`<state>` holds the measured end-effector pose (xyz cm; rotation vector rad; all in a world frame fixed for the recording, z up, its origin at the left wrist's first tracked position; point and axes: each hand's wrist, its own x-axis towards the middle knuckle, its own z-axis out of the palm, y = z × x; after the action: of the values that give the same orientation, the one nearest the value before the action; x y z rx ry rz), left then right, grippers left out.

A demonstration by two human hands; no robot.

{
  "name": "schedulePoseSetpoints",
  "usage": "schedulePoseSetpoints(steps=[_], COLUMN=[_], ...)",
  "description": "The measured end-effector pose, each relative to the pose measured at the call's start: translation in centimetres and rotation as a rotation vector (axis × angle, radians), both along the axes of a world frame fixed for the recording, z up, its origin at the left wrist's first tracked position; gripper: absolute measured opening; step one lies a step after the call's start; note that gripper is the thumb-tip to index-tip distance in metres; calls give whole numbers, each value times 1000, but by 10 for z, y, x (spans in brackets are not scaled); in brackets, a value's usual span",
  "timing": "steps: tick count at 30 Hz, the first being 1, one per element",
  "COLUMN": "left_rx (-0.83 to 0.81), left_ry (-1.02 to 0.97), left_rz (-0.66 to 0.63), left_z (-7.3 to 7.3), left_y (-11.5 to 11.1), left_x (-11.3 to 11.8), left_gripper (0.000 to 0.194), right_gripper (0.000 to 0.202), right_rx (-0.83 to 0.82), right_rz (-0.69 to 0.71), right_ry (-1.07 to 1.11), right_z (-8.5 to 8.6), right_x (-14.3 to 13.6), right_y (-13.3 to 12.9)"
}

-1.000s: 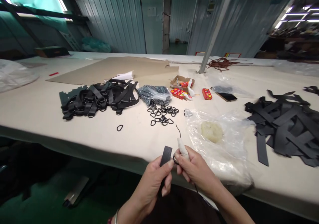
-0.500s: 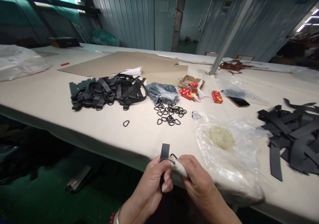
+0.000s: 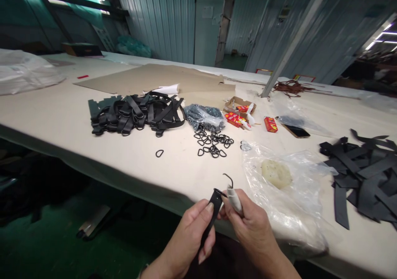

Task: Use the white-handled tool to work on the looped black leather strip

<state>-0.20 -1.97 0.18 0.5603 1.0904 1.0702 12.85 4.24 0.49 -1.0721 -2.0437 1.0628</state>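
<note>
Left hand (image 3: 189,239) pinches a short black strap (image 3: 213,209) between thumb and fingers, held just off the bench's near edge. Right hand (image 3: 251,229) is closed around a white-handled hook tool (image 3: 233,196), its tip touching the strap's top end. Loose black D-rings (image 3: 213,143) lie mid-bench; cut strap pile (image 3: 361,175) sits toward the right edge.

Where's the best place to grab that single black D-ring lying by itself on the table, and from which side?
Pinch the lone D-ring across one side of its thin loop, coming straight down from above. It lies flat on the table, apart from the ring pile, so fingers probably have room around it.
</note>
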Motion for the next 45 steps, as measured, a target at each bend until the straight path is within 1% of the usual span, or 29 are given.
schedulePoseSetpoints(steps=[3, 7, 10, 12, 15, 21, 24, 28, 33, 35, 36, 38, 42, 43, 45], left_rx=[3, 13, 24, 17, -4, 19, 25, 10, -10, -3, 0, 6, 25, 32, 44], left_ry=[-19, -136, -231, -195, -74, 72, 93, 110, 108, 93, 89, 77, 31, 29, 26], left_rz=[1, 6, 3, -20, -39, -28, -41, -18, 6, 13, 17, 26, 41, 48, 56], left_z=[-1, -2, -2, -1, 0, 6, 9, 12, 14, 14, 14, 12, 10, 9, 8], left_y=[-1, -2, -1, -1, -1, 2, 3, 3, 6, 8, 9, 11, 16, 17, 19], left_x=[0, 0, 0, 0, 0, -4, -5, -6, -6, -6, -6, -6, -6, -6, -5], left_gripper=[31, 29, 28, 28, 31, 37, 37, 36, 34, 33, 32, 33, 32, 32, 34], right_gripper=[9, 5, 4, 7, 7, 6, 5, 4, 6, 7, 6, 9, 24, 27, 31], right_rx=[82, -6, 16, 50, 48, -86, -136, -156, -105, -49, 4, 197, 709, 800, 895], right_rz=[-1, 7, 52, 46, 24, 50, 39, 40, 72, 84, 88, 89, 84, 89, 106], right_ry=[-5, 50, 94, 98, 84, 81, 118, 149, 144, 114, 91, 26, -110, -128, -132], right_z=[-1, -3, -4, -4, -3, -3, -2, -1, -2, -5, -7, -10, -12, -11, -8], right_x=[2, 4, 5, 5, 5, 7, 6, 5, 4, 3, 3, 3, 2, 2, 1], right_y=[-2, -2, -4, -5, -6, -8, -9, -10, -7, -5, -3, 0, 6, 6, 6])
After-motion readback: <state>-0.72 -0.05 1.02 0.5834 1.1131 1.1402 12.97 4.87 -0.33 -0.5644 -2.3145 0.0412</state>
